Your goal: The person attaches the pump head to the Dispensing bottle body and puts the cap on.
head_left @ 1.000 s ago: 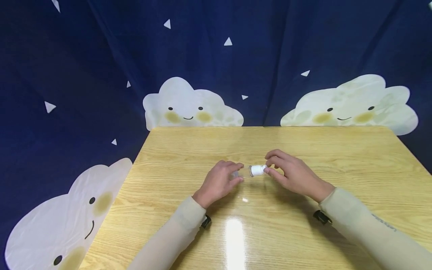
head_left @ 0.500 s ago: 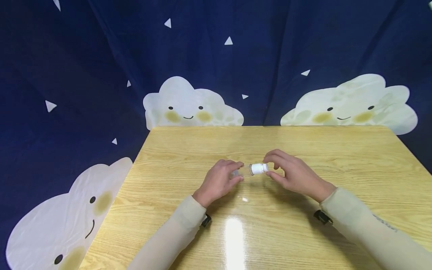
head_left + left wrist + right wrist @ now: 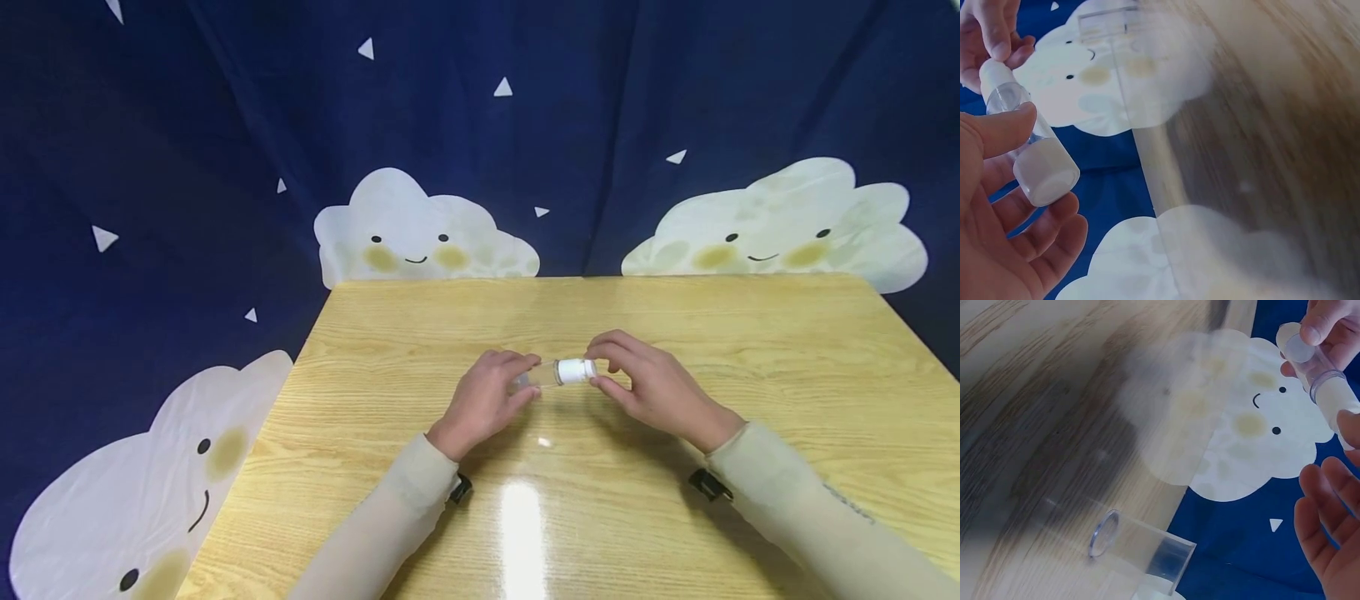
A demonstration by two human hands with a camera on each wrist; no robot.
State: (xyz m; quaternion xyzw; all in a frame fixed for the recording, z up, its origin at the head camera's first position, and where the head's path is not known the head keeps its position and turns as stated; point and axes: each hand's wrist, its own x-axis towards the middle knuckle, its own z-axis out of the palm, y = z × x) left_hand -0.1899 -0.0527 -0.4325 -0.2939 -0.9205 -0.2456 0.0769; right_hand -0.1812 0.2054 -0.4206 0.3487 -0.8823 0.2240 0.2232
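A small bottle with a clear body and a white end section (image 3: 573,371) is held sideways above the wooden table. My left hand (image 3: 486,398) grips its left end between thumb and fingers. At the other end, thumb and bent fingers of my right hand (image 3: 660,383) pinch the white tip. In the left wrist view, the left hand (image 3: 1007,206) has its thumb across the clear part, beside a white base (image 3: 1046,172). The right wrist view shows the right hand (image 3: 1338,519) with its thumb at the white section (image 3: 1335,400); its lower fingers are spread loosely.
The light wood table (image 3: 420,325) reflects a bright lamp patch in front of the hands. Behind and at the left hangs a dark blue cloth (image 3: 465,125) with smiling clouds and small white triangles. A clear plastic piece (image 3: 1141,550) shows in the right wrist view.
The right fingers have shifted around the white tip, leaving more of it in sight. The bottle lies a little more level. My left hand has stayed almost still.
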